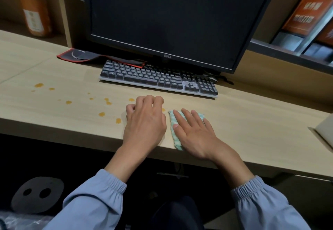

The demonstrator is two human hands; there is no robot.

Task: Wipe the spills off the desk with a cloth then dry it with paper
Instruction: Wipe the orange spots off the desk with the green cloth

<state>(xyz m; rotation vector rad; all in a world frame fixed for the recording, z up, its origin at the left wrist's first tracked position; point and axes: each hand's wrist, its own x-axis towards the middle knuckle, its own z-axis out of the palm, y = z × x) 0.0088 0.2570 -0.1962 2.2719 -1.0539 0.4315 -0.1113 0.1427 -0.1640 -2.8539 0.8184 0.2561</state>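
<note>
A folded green-and-white checked cloth [173,130] lies on the wooden desk [252,121] near its front edge. My right hand [194,132] presses flat on the cloth with straight fingers. Beside it, my left hand [144,120] rests on the desk with curled fingers and holds nothing. Several orange spill drops [101,114] dot the desk to the left of my left hand, reaching as far as a larger drop [39,85]. One small drop [163,109] shows between my two hands.
A dark keyboard [158,78] and a black monitor [171,19] stand behind my hands. A red-edged black mat [81,55] lies behind the keyboard at the left. A pale box corner [324,127] sits at the right edge. Shelves with an orange bottle [35,13] lie behind.
</note>
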